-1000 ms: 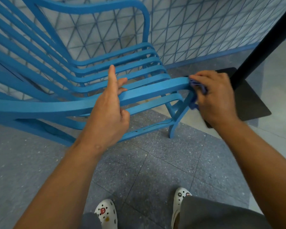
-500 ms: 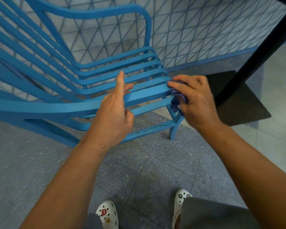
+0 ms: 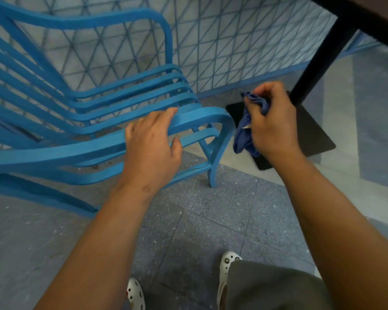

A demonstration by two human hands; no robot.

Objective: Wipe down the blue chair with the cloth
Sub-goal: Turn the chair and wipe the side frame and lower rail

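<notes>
A person in white clogs [image 3: 227, 264] and grey-green shorts [image 3: 271, 287] stands on a grey speckled tile floor [image 3: 199, 220], both bare forearms reaching forward toward a blue chair [image 3: 76, 151] made of curved slats, which fills the left and middle of the scene. The left hand [image 3: 150, 148] rests on the near armrest of the chair, close to where that armrest bends down into the front leg, with the fingers lying nearly straight and together across the top of the slat and the thumb tucked below it. To the right, just beside the bend of the armrest but apart from it, the right hand [image 3: 271, 121] holds a crumpled blue cloth [image 3: 244, 130], the fingers and thumb curled and pinching its upper part while the rest hangs down loosely toward the floor. Behind the right hand lies the flat black base [image 3: 311, 135] of a table, from which a black post [image 3: 323, 52] rises at a slant to the dark tabletop [image 3: 372, 16] at the far right corner. Farthest back, a pale wall [image 3: 233, 41] crossed by a pattern of blue triangles runs behind the chair, edged at the floor by a blue skirting strip.
</notes>
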